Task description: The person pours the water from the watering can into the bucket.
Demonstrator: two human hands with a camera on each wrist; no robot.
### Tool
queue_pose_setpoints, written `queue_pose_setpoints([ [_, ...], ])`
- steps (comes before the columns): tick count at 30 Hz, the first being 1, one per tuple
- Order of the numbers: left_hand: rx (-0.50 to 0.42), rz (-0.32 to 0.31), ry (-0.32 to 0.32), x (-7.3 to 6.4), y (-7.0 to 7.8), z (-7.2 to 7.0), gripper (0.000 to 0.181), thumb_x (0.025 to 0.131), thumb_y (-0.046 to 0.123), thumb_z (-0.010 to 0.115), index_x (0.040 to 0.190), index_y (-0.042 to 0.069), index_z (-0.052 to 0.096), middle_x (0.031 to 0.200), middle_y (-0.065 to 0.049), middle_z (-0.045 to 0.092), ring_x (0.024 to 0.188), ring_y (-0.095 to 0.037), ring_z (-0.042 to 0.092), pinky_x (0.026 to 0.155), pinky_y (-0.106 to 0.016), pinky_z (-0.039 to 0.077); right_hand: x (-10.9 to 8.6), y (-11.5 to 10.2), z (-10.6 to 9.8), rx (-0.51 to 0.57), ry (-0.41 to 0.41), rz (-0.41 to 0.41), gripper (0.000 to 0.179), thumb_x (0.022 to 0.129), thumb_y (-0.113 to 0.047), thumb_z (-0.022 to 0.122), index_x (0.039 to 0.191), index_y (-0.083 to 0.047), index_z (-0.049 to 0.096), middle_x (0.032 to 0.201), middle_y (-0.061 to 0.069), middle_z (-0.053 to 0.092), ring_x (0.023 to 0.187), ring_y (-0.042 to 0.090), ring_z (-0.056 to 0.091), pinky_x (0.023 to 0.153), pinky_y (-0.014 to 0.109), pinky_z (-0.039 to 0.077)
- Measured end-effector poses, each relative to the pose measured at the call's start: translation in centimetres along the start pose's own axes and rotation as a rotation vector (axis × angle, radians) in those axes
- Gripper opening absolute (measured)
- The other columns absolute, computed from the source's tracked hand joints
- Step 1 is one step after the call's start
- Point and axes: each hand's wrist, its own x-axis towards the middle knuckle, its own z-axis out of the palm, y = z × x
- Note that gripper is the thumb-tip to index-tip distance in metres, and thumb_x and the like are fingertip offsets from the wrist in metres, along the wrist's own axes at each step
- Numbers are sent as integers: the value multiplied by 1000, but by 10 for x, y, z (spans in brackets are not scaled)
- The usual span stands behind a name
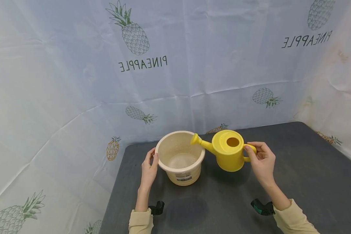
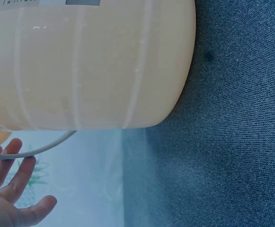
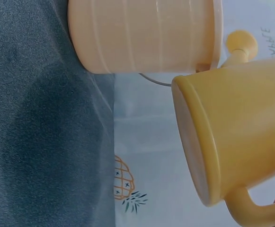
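A cream plastic bucket point(image 1: 183, 178) with a label on its front stands on the dark table. My left hand point(image 1: 148, 169) grips its rim at the left side, thumb toward me; in the left wrist view its fingers point(image 2: 21, 179) touch the thin wire handle point(image 2: 52, 143). My right hand point(image 1: 262, 161) holds a yellow watering can point(image 1: 229, 159) by its handle point(image 3: 251, 210), above the table to the bucket's right. The can is nearly upright, its spout point(image 1: 203, 143) reaching over the bucket's right rim. I cannot tell whether water lies in the bucket.
Dark cloth covers the table point(image 1: 307, 182), which runs on to the right and toward me. Behind and at the left hangs a white curtain point(image 1: 222, 58) printed with pineapples. Black straps point(image 1: 157, 208) sit on both wrists.
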Motion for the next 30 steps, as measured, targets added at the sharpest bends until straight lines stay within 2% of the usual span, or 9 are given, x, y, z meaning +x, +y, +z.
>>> queue_pose_setpoints([
  [7, 4, -22, 1, 0, 1, 1, 38, 99, 13, 46, 132, -5, 46, 126, -22, 51, 121, -36, 42, 98, -56, 31, -3, 2, -2, 16, 41, 8, 15, 80, 27, 50, 93, 30, 47, 84, 8, 64, 73, 8, 61, 64, 13, 48],
  [11, 3, -21, 0, 0, 0, 1, 38, 98, 12, 46, 132, -4, 45, 126, -23, 51, 120, -36, 43, 97, -56, 32, -5, 11, -6, 25, 61, 8, 15, 80, 27, 50, 94, 30, 47, 85, 9, 64, 73, 9, 61, 64, 14, 48],
  [16, -2, -8, 1, 0, -3, 1, 37, 99, 12, 46, 132, -5, 46, 123, -24, 52, 117, -36, 44, 95, -56, 33, -10, 22, -12, -16, 100, 23, 16, 81, 22, 54, 95, 27, 50, 85, 7, 64, 74, 10, 61, 65, 14, 49],
  [20, -15, 1, 7, 0, -3, 1, 36, 99, 12, 46, 130, -5, 47, 121, -25, 54, 116, -36, 45, 94, -57, 33, -13, 24, -14, -62, 128, 31, 20, 82, 14, 60, 96, 26, 51, 85, 6, 64, 74, 10, 61, 66, 14, 49],
  [30, -13, -2, 2, 0, -2, 1, 37, 99, 12, 45, 131, -4, 46, 123, -24, 53, 117, -36, 44, 96, -57, 32, -13, 24, -20, -22, 179, 23, 20, 81, 18, 58, 97, 28, 49, 85, 8, 64, 74, 11, 62, 68, 15, 49],
])
